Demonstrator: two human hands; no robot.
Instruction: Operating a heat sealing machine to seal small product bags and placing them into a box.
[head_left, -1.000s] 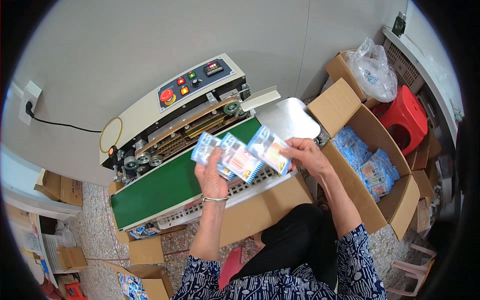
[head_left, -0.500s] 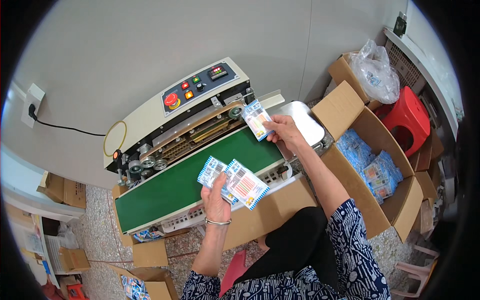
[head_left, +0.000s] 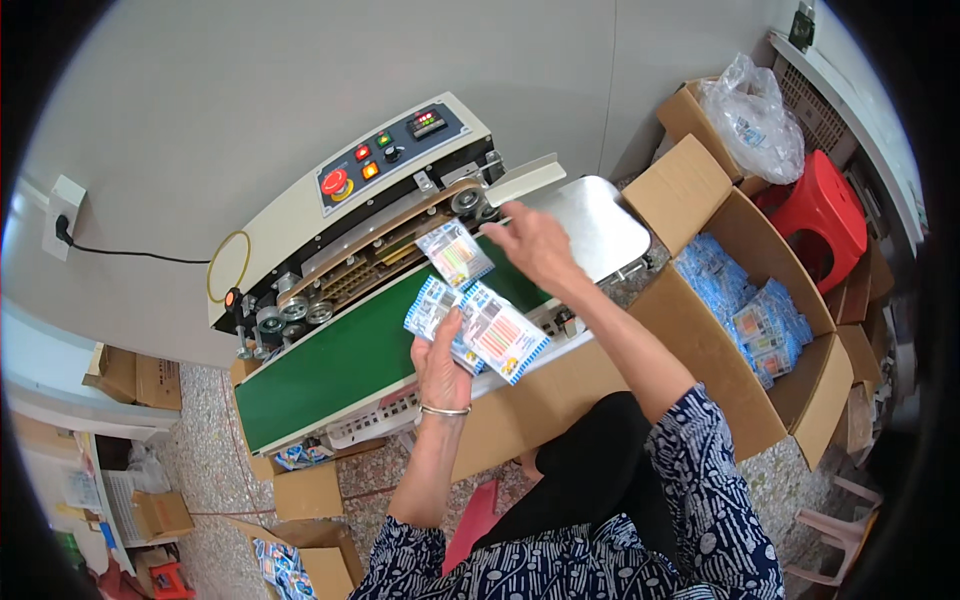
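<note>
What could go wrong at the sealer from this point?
1. The right hand hovers close to the rollers at the sealer's infeed; fingers could get nipped.
2. The packet on the green belt lies tilted, so it might enter skewed and seal crooked.
3. The left hand holds a loose fan of packets over the belt; one could slip and land on it unaligned.

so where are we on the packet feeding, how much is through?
One packet lies at the sealer's rollers on the green belt, right hand open just beside it. Left hand holds a small fan of packets to feed. The open box on the right holds many more. No sealed output is recognisable.
</note>
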